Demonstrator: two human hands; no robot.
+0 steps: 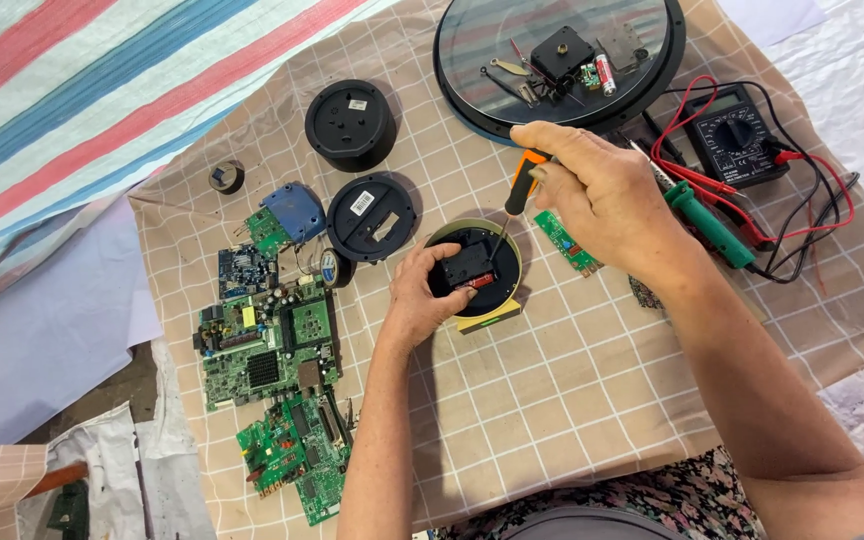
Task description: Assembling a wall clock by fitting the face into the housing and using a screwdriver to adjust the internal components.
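A small round clock [500, 290] with a cream rim lies face down on the checked cloth [572, 370], its black back showing. My left hand [422, 295] grips its left side, fingers over the black movement block [469, 268]. My right hand [602, 195] holds an orange and black screwdriver [520, 185] upright, its tip down on the clock's back.
Two black round clock backs [352, 125] [372, 215] and a roll of tape [332, 266] lie at left, with several green circuit boards [267, 345]. A large glass dish [562, 60] holds clock parts. A multimeter [737, 130] with red and black leads and a green soldering iron [712, 220] lie at right.
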